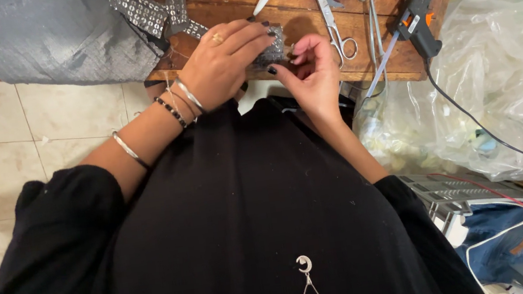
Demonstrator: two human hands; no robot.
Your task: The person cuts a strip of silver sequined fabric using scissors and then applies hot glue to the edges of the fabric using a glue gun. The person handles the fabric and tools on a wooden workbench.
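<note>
1. A small sequinned patch (273, 51) is pinched between both grips at the bench (392, 60) edge.
2. Left hand (222, 64) fingers are closed over it; right hand (314, 73) fingertips clamp its near edge.
3. The patch is judged light, limp and snag-prone; its edges are best held.

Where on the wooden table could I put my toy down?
Bare wood shows between the left hand and the scissors, and farther back between the scissors and the glue gun. The table's front edge is crowded: both hands pinch a sequin piece there, the right hand beside the scissors.
</note>
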